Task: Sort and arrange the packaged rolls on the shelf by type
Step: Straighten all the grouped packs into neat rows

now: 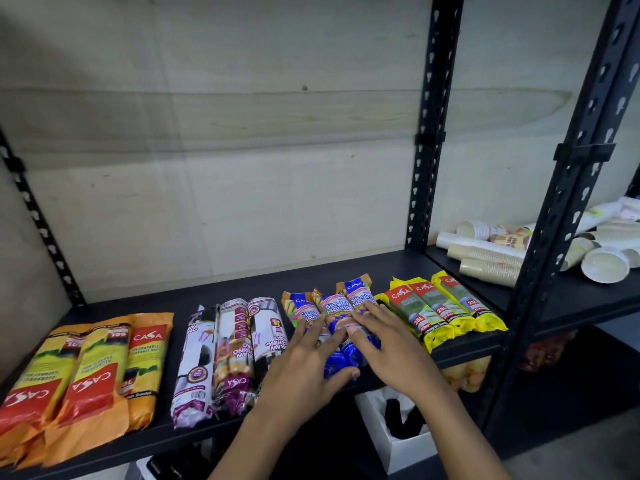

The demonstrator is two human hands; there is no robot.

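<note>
On the black shelf (346, 271), left hand (304, 362) and right hand (388, 341) press flat, fingers straight, apparently squaring the blue Singlet Handle rolls (337, 308); next probably calls for aligning their ends.

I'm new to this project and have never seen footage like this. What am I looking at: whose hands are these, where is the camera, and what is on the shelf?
There is no machine here. A person is sorting rolls with bare hands, and the one picture comes from a wide-angle camera worn on their head, looking forward and down. That is why the arms come in from the bottom edge.

On the black shelf lie four groups of packaged rolls. From left to right they are orange packs, white-and-purple drawstring rolls, blue rolls and yellow-and-green rolls.

The left hand and right hand rest side by side on the blue rolls with fairly straight fingers. Nothing is gripped or lifted. Stacks of paper cups lie on the neighbouring shelf to the right.
</note>
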